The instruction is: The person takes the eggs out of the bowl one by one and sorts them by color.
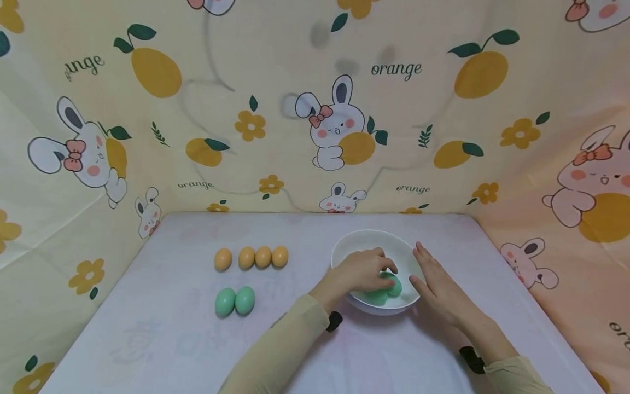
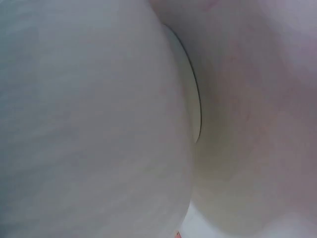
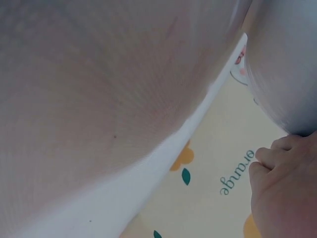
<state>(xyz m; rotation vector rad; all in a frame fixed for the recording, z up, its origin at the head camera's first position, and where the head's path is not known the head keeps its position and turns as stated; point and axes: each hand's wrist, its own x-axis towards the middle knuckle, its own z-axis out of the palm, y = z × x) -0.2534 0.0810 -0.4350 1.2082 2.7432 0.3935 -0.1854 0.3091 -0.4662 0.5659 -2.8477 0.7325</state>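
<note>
My left hand reaches into a white bowl, its fingers curved and its thumb lying across a green egg. Part of that egg is hidden under the thumb. Another green egg lies lower in the bowl, partly covered by the hand. On the bowl's right side, my right hand rests with straight fingers along the rim. The right wrist view also catches the left hand near the bowl's pale outer wall. Blurred close surfaces fill most of the left wrist view.
Two green eggs lie side by side on the left of the white table. Behind them are several orange-yellow eggs in a row, one set apart at the left. A patterned cloth hangs behind and at both sides.
</note>
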